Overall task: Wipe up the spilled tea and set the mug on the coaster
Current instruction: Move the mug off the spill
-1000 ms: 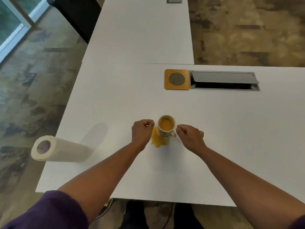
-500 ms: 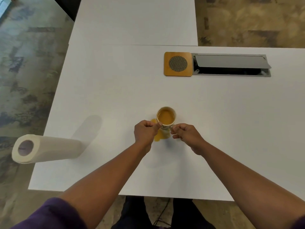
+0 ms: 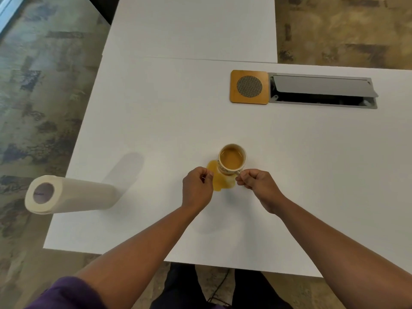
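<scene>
Quick count, nothing fancy:

- tables: 2, near white table (image 3: 156, 121) plus second white table (image 3: 191, 27) butted against far edge
- mug (image 3: 231, 160): 1, tea inside
- tea puddle (image 3: 219, 179): 1, at mug base
- coaster (image 3: 249, 87): 1, wooden square, round mesh centre
- paper towel roll (image 3: 69, 194): 1, near table's left edge
- cable hatch (image 3: 323, 91): 1, lid tilted open
- hands: 2, left hand (image 3: 197, 189), right hand (image 3: 259, 186)
- purple sleeves: 1 clearly seen, left sleeve (image 3: 64, 294)

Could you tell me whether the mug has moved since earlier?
No. The mug stands at the far edge of the tea puddle as before, short of the coaster.
</scene>
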`<state>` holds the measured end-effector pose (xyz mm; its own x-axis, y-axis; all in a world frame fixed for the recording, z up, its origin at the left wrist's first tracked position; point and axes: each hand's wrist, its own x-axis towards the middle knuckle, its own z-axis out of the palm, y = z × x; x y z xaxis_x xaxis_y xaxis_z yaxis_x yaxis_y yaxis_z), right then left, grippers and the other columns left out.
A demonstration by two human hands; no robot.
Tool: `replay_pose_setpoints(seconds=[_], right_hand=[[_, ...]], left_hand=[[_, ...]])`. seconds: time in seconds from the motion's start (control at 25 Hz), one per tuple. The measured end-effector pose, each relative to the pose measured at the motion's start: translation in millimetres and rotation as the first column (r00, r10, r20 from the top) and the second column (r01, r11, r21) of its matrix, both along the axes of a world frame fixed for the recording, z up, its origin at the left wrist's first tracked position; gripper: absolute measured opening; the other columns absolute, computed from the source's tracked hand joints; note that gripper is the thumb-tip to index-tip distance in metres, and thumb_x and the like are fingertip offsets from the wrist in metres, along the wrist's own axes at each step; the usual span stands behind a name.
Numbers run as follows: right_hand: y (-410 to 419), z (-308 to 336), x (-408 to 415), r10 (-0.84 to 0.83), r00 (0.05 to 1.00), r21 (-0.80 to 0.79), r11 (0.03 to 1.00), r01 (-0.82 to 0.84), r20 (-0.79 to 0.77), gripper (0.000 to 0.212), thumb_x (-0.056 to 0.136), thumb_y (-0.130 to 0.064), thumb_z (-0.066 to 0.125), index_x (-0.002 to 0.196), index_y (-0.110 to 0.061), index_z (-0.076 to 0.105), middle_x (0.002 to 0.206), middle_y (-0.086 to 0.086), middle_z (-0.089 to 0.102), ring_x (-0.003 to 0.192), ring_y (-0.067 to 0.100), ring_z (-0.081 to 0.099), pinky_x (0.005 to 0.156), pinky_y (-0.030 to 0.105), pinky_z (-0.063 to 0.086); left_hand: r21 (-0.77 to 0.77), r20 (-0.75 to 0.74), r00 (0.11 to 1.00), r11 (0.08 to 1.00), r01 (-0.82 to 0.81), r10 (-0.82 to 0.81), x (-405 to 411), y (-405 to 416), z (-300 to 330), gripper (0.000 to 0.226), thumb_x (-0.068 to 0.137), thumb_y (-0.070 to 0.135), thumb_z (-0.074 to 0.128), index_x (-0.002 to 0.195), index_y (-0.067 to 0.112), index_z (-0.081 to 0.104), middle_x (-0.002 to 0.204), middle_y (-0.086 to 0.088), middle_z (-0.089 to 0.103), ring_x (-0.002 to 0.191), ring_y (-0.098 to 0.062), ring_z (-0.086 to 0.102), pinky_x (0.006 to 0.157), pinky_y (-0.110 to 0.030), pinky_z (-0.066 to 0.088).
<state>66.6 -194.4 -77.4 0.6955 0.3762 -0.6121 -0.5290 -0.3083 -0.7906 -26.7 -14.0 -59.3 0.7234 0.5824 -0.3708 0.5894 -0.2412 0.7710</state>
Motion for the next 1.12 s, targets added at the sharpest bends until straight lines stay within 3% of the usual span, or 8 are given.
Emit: replay_pose_setpoints(seconds=[0.08, 0.16, 0.28, 0.4, 0.52, 0.72, 0.92, 1.12], right_hand=[[5.4, 5.3, 1.1, -0.003, 1.0, 0.015, 1.0, 0.003, 0.015, 0.017, 0.1, -0.02, 0.06, 0.101, -0.009, 0.073, 0.099, 0.011, 0.075, 0.093, 0.018, 0.069, 0.086, 0.026, 0.052], [14.5, 10.2, 2.4, 0.004, 0.999, 0.025, 1.0, -0.005, 0.033, 0.017, 0.1, -0.021, 0.06, 0.098, -0.011, 0.074, 0.101, 0.013, 0.076, 0.093, 0.018, 0.069, 0.091, 0.031, 0.052], [33.5, 14.0, 4.1, 0.027, 0.999, 0.027, 0.999, -0.028, 0.046, 0.019, 0.1, -0.022, 0.06, 0.098, -0.009, 0.074, 0.103, 0.015, 0.076, 0.093, 0.018, 0.068, 0.092, 0.036, 0.05], [60.5, 16.1, 3.8, 0.038, 0.999, 0.044, 0.998, -0.039, 0.034, 0.018, 0.099, -0.022, 0.061, 0.094, -0.01, 0.074, 0.103, 0.016, 0.075, 0.091, 0.017, 0.068, 0.09, 0.036, 0.051], [94.7, 17.7, 0.8, 0.035, 0.999, 0.058, 0.998, -0.036, 0.023, 0.016, 0.099, -0.021, 0.061, 0.094, -0.012, 0.073, 0.101, 0.013, 0.076, 0.089, 0.015, 0.069, 0.082, 0.029, 0.051], [173.7, 14.9, -1.7, 0.042, 0.999, 0.073, 0.996, -0.043, 0.019, 0.015, 0.101, -0.019, 0.059, 0.101, -0.013, 0.072, 0.104, 0.011, 0.075, 0.095, 0.02, 0.07, 0.083, 0.026, 0.052], [255.0, 10.1, 8.3, 0.094, 0.995, 0.07, 0.993, -0.095, 0.021, 0.017, 0.101, -0.021, 0.058, 0.096, -0.017, 0.073, 0.102, 0.007, 0.075, 0.093, 0.017, 0.068, 0.082, 0.025, 0.052], [317.2, -0.7, 22.8, 0.11, 0.994, 0.105, 0.988, -0.111, 0.017, 0.018, 0.1, -0.02, 0.058, 0.092, -0.018, 0.073, 0.095, 0.005, 0.073, 0.088, 0.016, 0.067, 0.082, 0.026, 0.052]], left_hand=[[0.12, -0.054, 0.991, 0.985, 0.126, -0.121, -5.5, 7.7, 0.5, 0.015, 0.098, 0.016, 0.059, 0.106, 0.018, 0.072, 0.105, 0.001, 0.074, 0.095, -0.016, 0.068, 0.084, -0.032, 0.054], [0.264, -0.227, 0.925, 0.895, 0.359, -0.304, -11.4, 17.6, -0.3, 0.029, 0.098, 0.015, 0.054, 0.123, 0.013, 0.067, 0.127, -0.003, 0.068, 0.114, -0.024, 0.064, 0.098, -0.038, 0.049], [0.323, -0.421, 0.822, 0.783, 0.531, -0.384, -21.4, 35.7, -2.3, 0.027, 0.092, 0.013, 0.05, 0.114, 0.01, 0.065, 0.131, -0.006, 0.062, 0.117, -0.027, 0.059, 0.095, -0.036, 0.044], [0.308, -0.476, 0.804, 0.789, 0.532, -0.356, -31.1, 57.4, -6.4, 0.021, 0.093, 0.02, 0.05, 0.109, 0.011, 0.06, 0.132, -0.004, 0.059, 0.118, -0.027, 0.056, 0.096, -0.036, 0.041], [0.31, -0.516, 0.778, 0.768, 0.56, -0.359, -39.4, 76.6, -12.3, 0.035, 0.097, 0.033, 0.051, 0.126, 0.012, 0.056, 0.14, -0.003, 0.053, 0.124, -0.027, 0.052, 0.101, -0.038, 0.041], [0.298, -0.542, 0.776, 0.789, 0.538, -0.324, -49.7, 114.1, -28.5, 0.049, 0.097, 0.038, 0.051, 0.139, 0.013, 0.047, 0.151, -0.004, 0.042, 0.131, -0.029, 0.046, 0.103, -0.04, 0.04], [0.276, -0.566, 0.764, 0.802, 0.529, -0.309, -60.3, 149.4, -45.6, 0.068, 0.098, 0.041, 0.052, 0.155, 0.019, 0.023, 0.169, -0.007, 0.009, 0.151, -0.037, 0.015, 0.113, -0.048, 0.037], [0.279, -0.555, 0.774, 0.809, 0.518, -0.305, -64.7, 170.8, -58.6, 0.082, 0.096, 0.043, 0.057, 0.16, 0.028, 0.007, 0.17, -0.003, -0.005, 0.155, -0.038, 0.0, 0.118, -0.052, 0.029]])
